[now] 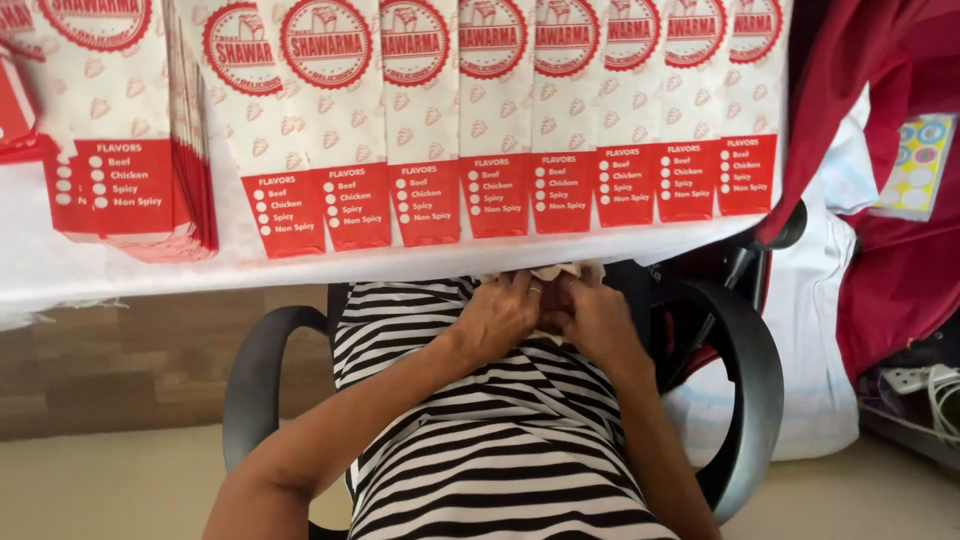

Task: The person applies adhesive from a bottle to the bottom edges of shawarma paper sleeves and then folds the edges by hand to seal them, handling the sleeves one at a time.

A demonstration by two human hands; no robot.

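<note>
Two hands meet at the table's near edge, above a lap in a black-and-white striped garment [500, 440]. The left hand [500, 318] and right hand [595, 322] are curled together, fingers bent around a small pale folded paper [560, 272] that peeks out above the knuckles; how firmly each grips it cannot be told. One ring shows on a left finger. On the white table [150, 270] lie eight red-and-white paper sleeves [425, 130] overlapped in a row, plus one thick stack of sleeves [120, 130] at left. Two black chair armrests [745, 370] flank the lap.
</note>
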